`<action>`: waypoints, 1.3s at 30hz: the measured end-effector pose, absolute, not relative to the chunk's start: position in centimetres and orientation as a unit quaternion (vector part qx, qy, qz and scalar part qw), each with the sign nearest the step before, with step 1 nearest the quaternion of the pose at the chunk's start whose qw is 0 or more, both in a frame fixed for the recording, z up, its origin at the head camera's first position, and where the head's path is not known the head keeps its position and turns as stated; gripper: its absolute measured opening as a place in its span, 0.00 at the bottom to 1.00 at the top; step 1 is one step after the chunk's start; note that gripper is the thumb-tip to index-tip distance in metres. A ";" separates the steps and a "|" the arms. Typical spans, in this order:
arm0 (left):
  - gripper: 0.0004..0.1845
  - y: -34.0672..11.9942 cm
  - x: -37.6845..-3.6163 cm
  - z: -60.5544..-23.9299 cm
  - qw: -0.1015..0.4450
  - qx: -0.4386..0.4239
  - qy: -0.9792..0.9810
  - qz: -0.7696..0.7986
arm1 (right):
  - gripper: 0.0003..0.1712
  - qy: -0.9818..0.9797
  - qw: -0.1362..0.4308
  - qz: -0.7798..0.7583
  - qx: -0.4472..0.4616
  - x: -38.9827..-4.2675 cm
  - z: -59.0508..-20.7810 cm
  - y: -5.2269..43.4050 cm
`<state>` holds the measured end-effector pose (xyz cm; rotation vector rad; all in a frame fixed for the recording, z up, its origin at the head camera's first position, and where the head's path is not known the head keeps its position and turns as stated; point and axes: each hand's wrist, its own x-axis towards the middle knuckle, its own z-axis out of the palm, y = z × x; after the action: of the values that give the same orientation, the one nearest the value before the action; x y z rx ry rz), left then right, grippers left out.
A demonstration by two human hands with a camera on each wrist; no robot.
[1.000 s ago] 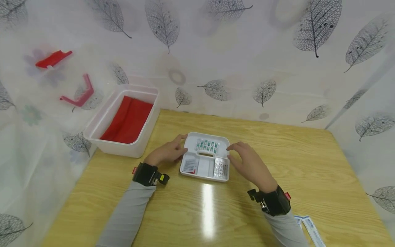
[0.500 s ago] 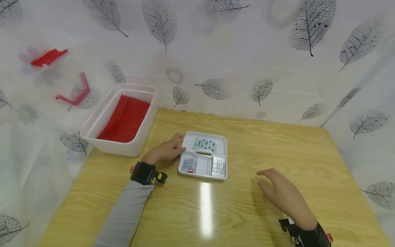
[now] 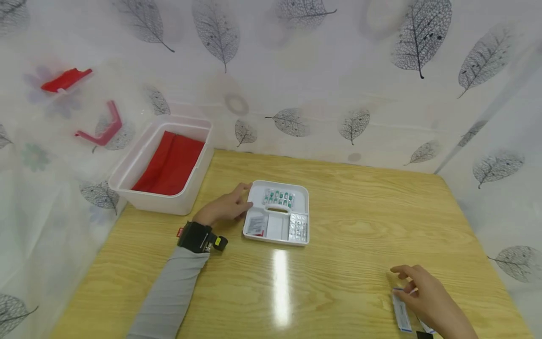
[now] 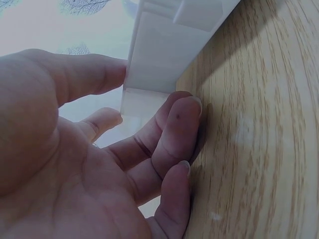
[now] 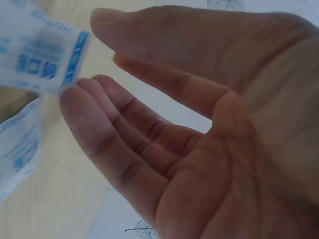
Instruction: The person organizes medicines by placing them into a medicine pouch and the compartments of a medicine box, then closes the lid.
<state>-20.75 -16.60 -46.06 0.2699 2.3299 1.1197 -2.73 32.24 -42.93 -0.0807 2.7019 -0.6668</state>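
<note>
A white pill box (image 3: 301, 200) lies unfolded on the wooden table. One half holds a blister pack of green-and-white capsules (image 3: 278, 198); the other holds a small printed packet (image 3: 256, 226) and a silver blister pack (image 3: 298, 228). My left hand (image 3: 224, 207) touches the box's left side with thumb and index finger; in the left wrist view the other fingers (image 4: 174, 134) rest on the table. At the lower right my right hand (image 3: 434, 296) hovers, thumb and fingers apart, at the end of paper-wrapped adhesive bandages (image 3: 401, 313). Whether a fingertip touches them, I cannot tell.
A white plastic bin (image 3: 186, 202) with folded red cloth (image 3: 169, 162) inside stands at the back left of the table (image 3: 360, 202). A leaf-patterned curtain (image 3: 313, 70) hangs behind and along both sides.
My right hand has left the box's right edge and moved right and toward me, to the bandages. The left hand stays at the box's left side. The head view has shifted slightly.
</note>
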 end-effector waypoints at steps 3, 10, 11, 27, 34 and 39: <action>0.34 -16.5 -20.7 -46.0 0.270 0.098 0.861 0.420 | 0.26 0.950 0.194 -0.245 -0.012 -2.4 -43.6 32.8; 0.34 -16.6 -20.7 -45.9 0.264 0.097 0.865 0.415 | 0.19 0.952 0.197 -0.236 -0.005 -2.5 -44.7 33.2; 0.34 -16.6 -20.6 -45.9 0.264 0.098 0.866 0.414 | 0.18 0.952 0.197 -0.233 -0.004 -2.5 -44.8 33.2; 0.33 -16.7 -20.7 -46.2 0.265 0.098 0.867 0.410 | 0.08 0.958 0.182 -0.222 -0.016 -2.6 -44.7 32.1; 0.34 -16.8 -20.7 -46.1 0.263 0.104 0.866 0.413 | 0.04 0.961 0.156 -0.219 -0.059 -3.0 -44.0 29.8; 0.33 -16.7 -20.8 -46.3 0.261 0.110 0.866 0.412 | 0.03 0.955 0.153 -0.237 -0.092 -4.1 -42.8 27.6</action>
<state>-20.82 -16.72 -46.28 0.2988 2.3451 1.1151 -4.12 27.63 -42.80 -0.2651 2.7380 -0.6809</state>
